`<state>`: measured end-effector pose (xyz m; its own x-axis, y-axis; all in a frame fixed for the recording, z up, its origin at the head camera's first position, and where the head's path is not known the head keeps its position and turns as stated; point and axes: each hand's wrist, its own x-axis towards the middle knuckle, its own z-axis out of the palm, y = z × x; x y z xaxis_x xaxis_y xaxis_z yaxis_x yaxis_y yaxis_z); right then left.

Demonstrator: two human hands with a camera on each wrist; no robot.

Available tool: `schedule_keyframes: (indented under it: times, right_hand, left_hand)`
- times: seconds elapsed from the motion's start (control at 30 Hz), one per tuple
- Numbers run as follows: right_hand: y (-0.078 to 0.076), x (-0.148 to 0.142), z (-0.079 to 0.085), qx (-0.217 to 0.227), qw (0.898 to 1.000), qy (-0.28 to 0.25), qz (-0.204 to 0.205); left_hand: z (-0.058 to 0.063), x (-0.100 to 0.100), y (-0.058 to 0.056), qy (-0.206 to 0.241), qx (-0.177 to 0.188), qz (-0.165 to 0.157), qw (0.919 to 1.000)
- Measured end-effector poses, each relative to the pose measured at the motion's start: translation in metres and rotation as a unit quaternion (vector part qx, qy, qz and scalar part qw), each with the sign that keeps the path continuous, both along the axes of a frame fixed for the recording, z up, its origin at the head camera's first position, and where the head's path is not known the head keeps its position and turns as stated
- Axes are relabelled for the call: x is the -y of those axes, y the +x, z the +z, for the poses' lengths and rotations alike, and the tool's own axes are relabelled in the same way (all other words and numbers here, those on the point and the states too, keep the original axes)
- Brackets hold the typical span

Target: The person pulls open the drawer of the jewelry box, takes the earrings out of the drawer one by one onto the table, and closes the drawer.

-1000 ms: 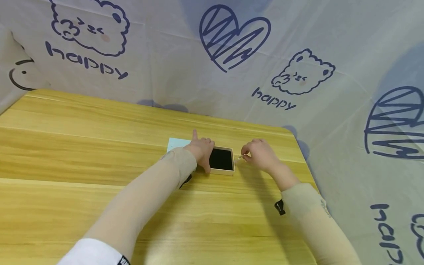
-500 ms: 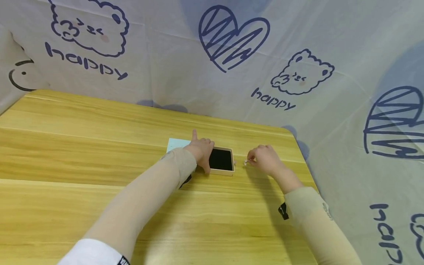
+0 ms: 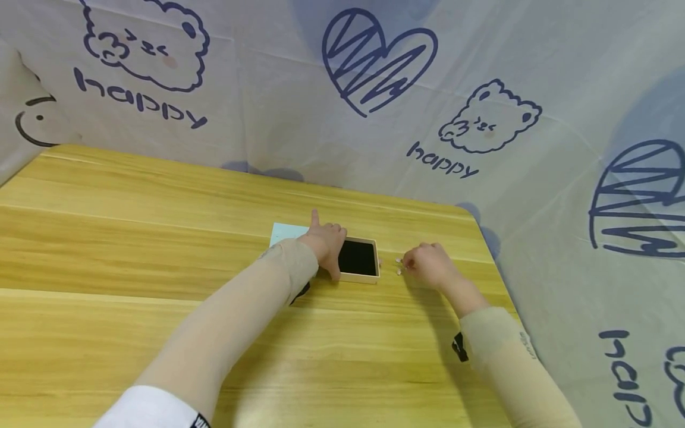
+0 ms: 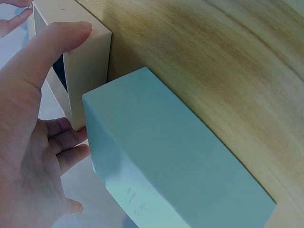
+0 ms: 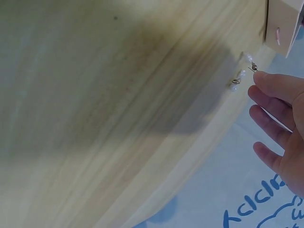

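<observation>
My left hand (image 3: 327, 244) grips the sides of a small cream box tray (image 3: 360, 277) with a black lining (image 3: 357, 257). In the left wrist view, the thumb lies on one wall and the fingers are at the opposite one. A light blue box part (image 4: 156, 137) stands against the tray's left end, partly hidden by the left hand in the head view. My right hand (image 3: 430, 264) is low over the table right of the tray. Its thumb and forefinger pinch one small pearl-and-gold earring (image 5: 248, 58). A second pearl earring (image 5: 234, 84) lies close beside it on the wood.
A pink ribbon tab (image 5: 278, 35) sticks out of the tray's right end. The wooden table (image 3: 160, 249) ends at a rounded corner to the right. A white cloth (image 3: 278, 71) printed with hearts and bears hangs behind it.
My right hand has moved right and down, away from the tray, with the earrings. They have gone from its fingers to the tabletop, now lying apart. The left hand keeps its place.
</observation>
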<state>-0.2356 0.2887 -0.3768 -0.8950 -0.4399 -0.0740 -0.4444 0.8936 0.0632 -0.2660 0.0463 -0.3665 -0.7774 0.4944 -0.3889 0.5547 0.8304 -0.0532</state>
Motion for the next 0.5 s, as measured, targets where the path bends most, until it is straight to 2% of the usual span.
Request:
schedule_keyframes:
  times: [0.5]
  right_hand:
    - [0.0009, -0.0052, -0.0078, 0.018, 1.000, 0.012, -0.010]
  left_hand:
    - [0.0020, 0.0015, 0.0028, 0.007, 0.004, 0.002, 1.0000]
